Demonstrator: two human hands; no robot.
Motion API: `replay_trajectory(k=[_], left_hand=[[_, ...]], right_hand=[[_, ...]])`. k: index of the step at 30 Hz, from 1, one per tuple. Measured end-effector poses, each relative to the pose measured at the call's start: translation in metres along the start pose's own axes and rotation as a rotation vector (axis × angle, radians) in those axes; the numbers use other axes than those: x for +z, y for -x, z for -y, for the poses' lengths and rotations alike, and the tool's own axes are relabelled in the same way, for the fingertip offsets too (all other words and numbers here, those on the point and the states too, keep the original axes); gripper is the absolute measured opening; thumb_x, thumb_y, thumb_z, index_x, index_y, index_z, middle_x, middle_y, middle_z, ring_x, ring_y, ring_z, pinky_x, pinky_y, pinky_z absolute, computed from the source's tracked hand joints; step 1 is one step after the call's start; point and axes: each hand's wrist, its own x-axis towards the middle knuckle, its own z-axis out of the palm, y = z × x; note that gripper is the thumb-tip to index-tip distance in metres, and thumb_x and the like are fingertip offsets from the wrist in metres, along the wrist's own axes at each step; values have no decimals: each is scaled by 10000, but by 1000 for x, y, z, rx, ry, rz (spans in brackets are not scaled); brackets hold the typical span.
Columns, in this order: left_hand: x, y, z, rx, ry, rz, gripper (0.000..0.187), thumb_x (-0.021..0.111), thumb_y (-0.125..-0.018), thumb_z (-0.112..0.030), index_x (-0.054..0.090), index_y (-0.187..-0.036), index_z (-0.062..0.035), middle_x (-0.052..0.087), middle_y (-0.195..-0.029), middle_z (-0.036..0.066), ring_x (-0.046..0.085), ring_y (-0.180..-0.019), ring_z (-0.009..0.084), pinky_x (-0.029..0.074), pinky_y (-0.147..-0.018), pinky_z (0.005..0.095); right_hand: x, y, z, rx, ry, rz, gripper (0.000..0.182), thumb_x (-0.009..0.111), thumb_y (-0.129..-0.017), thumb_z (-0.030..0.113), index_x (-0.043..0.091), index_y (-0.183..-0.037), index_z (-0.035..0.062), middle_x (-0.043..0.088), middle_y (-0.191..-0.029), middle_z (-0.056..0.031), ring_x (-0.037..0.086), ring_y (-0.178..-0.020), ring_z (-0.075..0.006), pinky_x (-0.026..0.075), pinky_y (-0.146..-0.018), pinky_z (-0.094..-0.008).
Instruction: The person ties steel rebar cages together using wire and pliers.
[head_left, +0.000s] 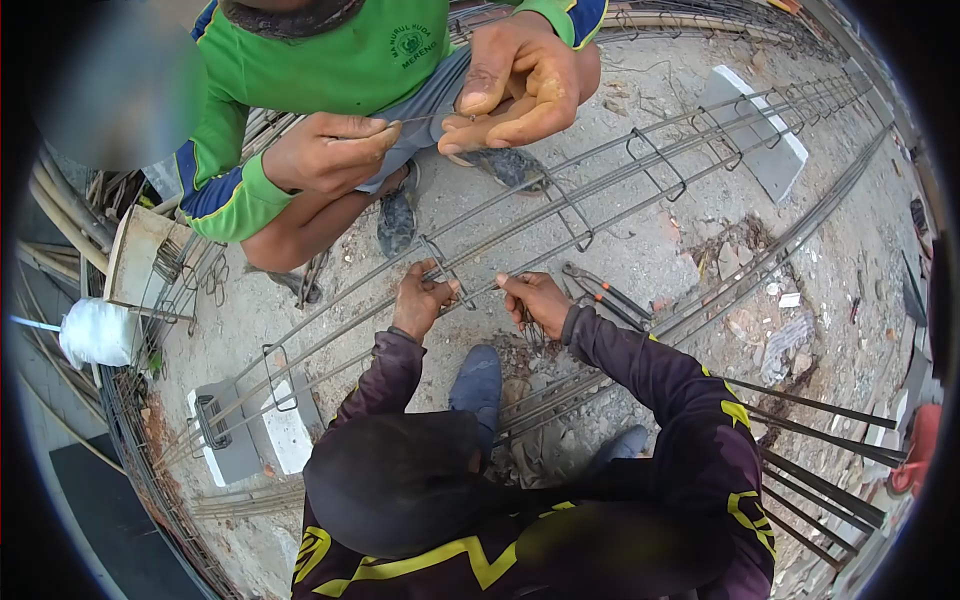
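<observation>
My left hand is closed at a square steel stirrup that stands around the long rebars. Its thumb and fingertips pinch near the stirrup's lower side. To the right, my right hand is closed, thumb against forefinger, close to the nearest rebar. Thin dark tie wires hang out below its curled fingers. Just beyond it, pincers with orange-marked handles lie on the ground.
Opposite, a co-worker in a green shirt crouches, holding a thin wire between both hands. Pale blocks lie under the cage's ends. More stirrups hang along the bars. Loose rebars and rubble lie at right.
</observation>
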Motion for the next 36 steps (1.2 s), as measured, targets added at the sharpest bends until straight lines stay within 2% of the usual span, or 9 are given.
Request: replay_trajectory(k=[11,14,17,18,26,29,33,34,36], left_hand=[[-7,-7,2,-24,43,165,687,718,-868,-197,357,-1402,44,647,-750,86,643,-722,159,515,-693,299],[-8,-5,0,-37,76,205,688,706,-878,-192,347,-1421,28,639,-757,77,637,-716,155,519,-677,293],[-5,-4,3,8,44,197,661,675,-894,-213,351,-1432,-7,622,-792,59,617,-709,141,535,-646,287],[-5,-4,3,0,39,204,663,676,-894,-204,346,-1431,3,626,-788,63,631,-717,149,534,-643,286],[-1,2,-8,-45,15,220,677,647,-911,-195,298,-1457,2,637,-806,70,697,-736,193,527,-580,257],[2,5,-8,-22,44,180,709,660,-907,-193,274,-1460,25,637,-764,65,680,-669,181,521,-567,255],[0,7,-7,-55,125,174,752,677,-895,-174,242,-1467,47,636,-749,56,677,-675,170,498,-548,240],[0,6,-6,-48,135,174,762,681,-891,-169,236,-1467,54,637,-751,56,676,-680,167,493,-547,238],[1,5,-3,-36,146,175,775,685,-886,-158,225,-1468,66,638,-754,54,672,-685,160,487,-545,237]], right_hand=[[10,1,-9,-36,-106,-74,354,656,-929,338,606,-849,-3,559,-665,-65,555,-492,-146,470,-415,-331],[16,3,-10,-61,-153,-121,353,667,-920,350,590,-738,57,556,-617,-35,550,-479,-130,460,-422,-317],[16,4,-11,-100,-122,-133,346,665,-921,333,592,-721,60,553,-600,-33,552,-474,-125,458,-410,-307],[13,-1,-18,-90,-128,-125,336,660,-927,326,612,-831,8,563,-656,-60,564,-502,-137,469,-415,-323],[24,3,-15,-133,-172,-202,347,678,-911,317,585,-739,30,552,-600,-50,556,-464,-132,464,-396,-310],[22,9,-4,-32,-97,-198,360,671,-919,325,578,-732,32,553,-605,-52,558,-465,-130,467,-399,-314],[13,20,7,37,184,-163,412,627,-945,378,677,-976,-29,579,-641,-53,566,-476,-121,479,-421,-307],[10,28,17,56,343,-184,414,612,-952,372,683,-1095,-11,605,-672,-66,587,-518,-139,494,-471,-329],[-10,34,19,18,622,-208,361,631,-921,351,703,-1053,23,655,-753,-128,631,-600,-216,524,-590,-384]])
